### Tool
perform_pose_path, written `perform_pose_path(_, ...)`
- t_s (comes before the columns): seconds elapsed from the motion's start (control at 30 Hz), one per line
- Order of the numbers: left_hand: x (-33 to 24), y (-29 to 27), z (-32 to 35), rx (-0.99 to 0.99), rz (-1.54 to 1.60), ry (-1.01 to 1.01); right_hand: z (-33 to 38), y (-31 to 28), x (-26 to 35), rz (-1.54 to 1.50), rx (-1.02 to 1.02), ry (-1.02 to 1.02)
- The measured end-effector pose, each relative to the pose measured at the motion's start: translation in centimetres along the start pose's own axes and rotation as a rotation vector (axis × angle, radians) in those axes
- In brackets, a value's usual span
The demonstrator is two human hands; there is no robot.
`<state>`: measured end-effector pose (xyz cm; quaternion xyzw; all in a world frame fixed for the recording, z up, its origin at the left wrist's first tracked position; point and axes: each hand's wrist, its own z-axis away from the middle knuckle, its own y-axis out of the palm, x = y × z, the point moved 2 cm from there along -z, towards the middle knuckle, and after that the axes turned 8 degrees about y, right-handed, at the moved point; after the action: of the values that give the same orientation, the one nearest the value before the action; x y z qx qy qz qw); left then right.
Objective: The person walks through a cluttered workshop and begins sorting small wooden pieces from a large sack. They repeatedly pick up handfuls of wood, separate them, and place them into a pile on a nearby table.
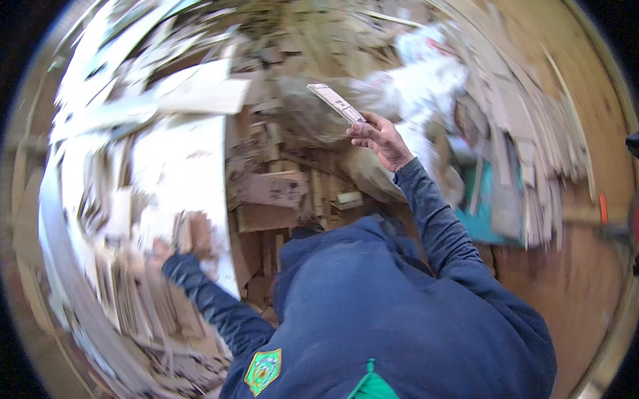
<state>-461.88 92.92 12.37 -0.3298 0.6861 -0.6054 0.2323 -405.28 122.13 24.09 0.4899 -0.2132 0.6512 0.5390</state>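
My right hand (378, 139) is raised ahead of my body, its fingers closed round the lower end of a thin, pale wooden strip (335, 102) with dark marks on its face. The strip tilts up and to the left. On the left side my left hand (161, 253) reaches among upright stacks of thin wood pieces (143, 297). Motion smears its fingers, so their hold cannot be made out. Close beside it stands a small bundle of brownish wood pieces (197, 235), at the edge of a bright white board (181, 158).
Scrap wood (271, 25) is heaped at the far side. White plastic bags (428, 87) lie beyond my right hand. Long slats (521, 136) lean at the right over a teal sheet (483, 211). A wood block (277, 190) sits in front of me.
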Motion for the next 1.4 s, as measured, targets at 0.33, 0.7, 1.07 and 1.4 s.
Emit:
perform_pose_path(0.33,-9.5,-11.3,-1.5,-0.622,0.408,-0.541,18.4,-29.0,-9.7,-0.192,-0.849,0.148)
perform_pose_path(0.7,-62.4,-13.5,19.4,0.294,0.729,1.128,-0.2,-37.2,-24.5,0.419,-0.491,0.629)
perform_pose_path(1.07,-77.1,-6.4,23.1,0.356,0.798,1.151,-10.4,-41.3,-27.5,1.22,0.087,0.594)
perform_pose_path(1.4,-80.3,-5.8,24.1,0.478,0.869,1.268,-10.9,-57.4,-25.8,1.176,-0.446,0.376)
